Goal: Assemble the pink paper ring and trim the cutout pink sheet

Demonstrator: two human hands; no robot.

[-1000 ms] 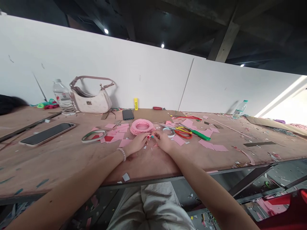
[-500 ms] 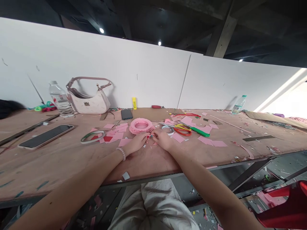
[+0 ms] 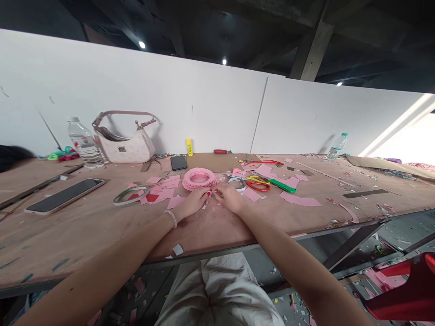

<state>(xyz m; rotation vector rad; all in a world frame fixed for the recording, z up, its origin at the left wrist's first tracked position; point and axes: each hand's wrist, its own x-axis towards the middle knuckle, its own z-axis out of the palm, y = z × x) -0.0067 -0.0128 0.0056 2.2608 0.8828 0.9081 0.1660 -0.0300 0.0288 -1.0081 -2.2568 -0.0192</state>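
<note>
Even, bright light on the table [image 3: 84, 226] — soft shadows only. Three ceiling spots [image 3: 142, 44] at 11–1 o'clock flare slightly against the dark roof. Blown-out glare at 3 o'clock. Strong wide-angle bend: wall [image 3: 170, 104] and table edge curve, forearms stretched at 6–7 o'clock. Centre sharp, small detail at the fingertips unresolved.

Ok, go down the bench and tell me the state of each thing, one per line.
left hand: resting on table, fingertips pinching a small piece
right hand: resting on table, fingertips meeting the left's
pink paper ring: lying flat, just beyond the fingers
scissors: lying flat, untouched
phone: screen dark, face up
water bottle: upright, capped
handbag: upright against wall
</note>
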